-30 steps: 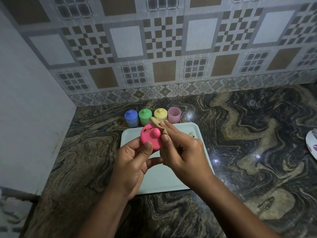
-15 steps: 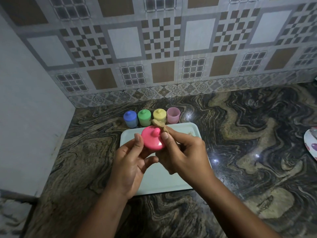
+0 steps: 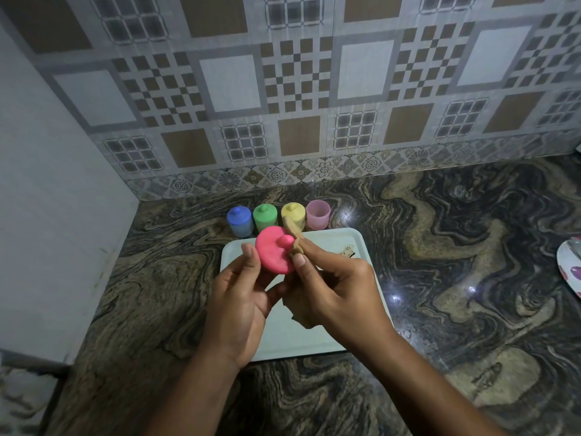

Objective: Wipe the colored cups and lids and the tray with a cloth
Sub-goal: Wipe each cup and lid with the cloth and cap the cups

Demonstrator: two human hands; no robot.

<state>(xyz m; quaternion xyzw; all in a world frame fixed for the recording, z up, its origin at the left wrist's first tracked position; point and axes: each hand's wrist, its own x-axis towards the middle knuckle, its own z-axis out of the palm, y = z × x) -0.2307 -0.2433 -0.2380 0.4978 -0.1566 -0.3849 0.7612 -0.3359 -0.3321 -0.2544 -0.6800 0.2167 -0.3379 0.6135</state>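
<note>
- The pink lid (image 3: 273, 253) is held in the air above the far half of the tray (image 3: 333, 243), tilted, with its top and knob facing the camera.
- The left hand (image 3: 242, 306) grips the left edge of the lid between its thumb and curled fingers.
- The right hand (image 3: 330, 291) pinches a beige cloth (image 3: 291, 230) against the right side of the lid, just beside the knob; one end of the cloth stands up past the fingers.
- The tray is pale and rectangular with round corners, and its near edge lies under both wrists. A small patterned piece lies on it near the right hand; I cannot tell what it is.
- Just behind the far edge of the tray four cups stand in a row: the blue cup (image 3: 240, 222), the green cup (image 3: 265, 217) and the yellow cup (image 3: 294, 214) with lids on, and the pink cup (image 3: 318, 214) open.
- The bench (image 3: 456, 247) is dark marbled stone, with wide free room to the right of the tray and less on the left.
- A plate (image 3: 570, 269) is cut by the right border of the view.
- A patterned tiled wall (image 3: 298, 89) closes the back of the bench and a plain white wall (image 3: 47, 215) closes its left side.
</note>
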